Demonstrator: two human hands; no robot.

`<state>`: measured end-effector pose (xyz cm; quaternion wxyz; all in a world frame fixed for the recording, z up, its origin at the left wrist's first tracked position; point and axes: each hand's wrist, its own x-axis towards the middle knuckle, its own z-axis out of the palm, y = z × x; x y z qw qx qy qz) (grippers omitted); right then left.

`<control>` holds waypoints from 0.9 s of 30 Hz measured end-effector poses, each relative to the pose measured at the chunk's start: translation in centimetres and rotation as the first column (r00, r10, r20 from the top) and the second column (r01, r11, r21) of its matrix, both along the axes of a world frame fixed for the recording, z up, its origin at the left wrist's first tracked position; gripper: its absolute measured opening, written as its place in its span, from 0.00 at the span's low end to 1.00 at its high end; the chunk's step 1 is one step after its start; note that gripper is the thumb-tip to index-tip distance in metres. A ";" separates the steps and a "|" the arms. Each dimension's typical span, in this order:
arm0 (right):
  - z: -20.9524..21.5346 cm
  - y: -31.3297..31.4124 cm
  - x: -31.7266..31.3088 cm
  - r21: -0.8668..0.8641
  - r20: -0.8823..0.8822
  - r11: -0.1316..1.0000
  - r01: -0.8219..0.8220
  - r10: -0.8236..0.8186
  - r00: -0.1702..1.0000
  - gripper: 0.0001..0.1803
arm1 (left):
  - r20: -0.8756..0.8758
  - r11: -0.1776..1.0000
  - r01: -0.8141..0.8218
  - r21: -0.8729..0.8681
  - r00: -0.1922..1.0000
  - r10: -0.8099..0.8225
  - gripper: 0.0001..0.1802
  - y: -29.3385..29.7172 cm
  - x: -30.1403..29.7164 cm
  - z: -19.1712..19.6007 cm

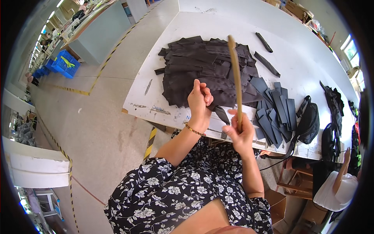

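My right hand grips the lower end of a long, slim, yellowish-brown wooden stick, which stands up over the table. My left hand is closed with its fingers curled, above the near edge of a wide pile of black fabric pieces. Whether it holds anything is hidden. A short black fabric strip lies slanted between my two hands, at the near side of the pile.
Dark flat strips lie heaped to the right, beside a black mesh bag with straps. Two rolled black pieces rest farther back on the white table. Another person is at the right; a blue crate stands far left.
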<state>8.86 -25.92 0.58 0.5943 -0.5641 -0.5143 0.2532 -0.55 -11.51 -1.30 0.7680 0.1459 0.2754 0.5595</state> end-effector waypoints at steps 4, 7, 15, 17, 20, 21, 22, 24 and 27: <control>-1.4 0.7 -0.1 0.101 0.172 0.982 0.160 -0.176 0.969 0.05 | 0.076 0.992 0.119 0.038 0.990 -0.122 0.16 -0.2 0.5 -0.6; -0.7 0.3 1.9 0.037 0.046 0.974 0.224 -0.226 0.973 0.09 | -0.406 0.908 0.157 0.388 0.914 0.015 0.16 -1.2 1.0 1.5; 2.7 1.8 4.3 0.081 0.277 0.955 0.285 -0.296 0.914 0.12 | -0.705 0.363 0.854 0.372 0.514 -0.488 0.18 -4.3 0.8 -0.1; 3.1 2.3 5.0 0.186 0.303 0.911 0.369 -0.410 0.860 0.12 | -0.698 0.405 0.812 0.422 0.575 -0.427 0.18 -6.4 0.7 -0.6; 4.2 3.1 6.4 0.284 0.163 0.792 0.540 -0.595 0.787 0.15 | -0.707 0.376 0.817 0.437 0.571 -0.418 0.20 -9.4 -0.1 -1.6; 5.0 3.2 7.0 0.245 0.128 0.775 0.583 -0.622 0.772 0.18 | -0.707 0.371 0.822 0.432 0.564 -0.427 0.20 -10.3 -0.4 -2.0; 5.4 3.4 8.0 0.227 0.067 0.736 0.638 -0.665 0.744 0.19 | -0.727 0.323 0.838 0.441 0.544 -0.420 0.20 -10.9 -0.9 -3.4; 6.9 3.9 10.5 0.224 -0.130 0.703 0.675 -0.664 0.736 0.20 | -0.773 0.212 0.924 0.319 0.383 -0.505 0.18 -12.7 -2.4 -5.0; 8.7 2.8 12.8 0.132 -0.079 0.831 0.540 -0.535 0.841 0.19 | -0.801 0.274 0.927 0.257 0.363 -0.477 0.18 -13.1 -4.5 -3.3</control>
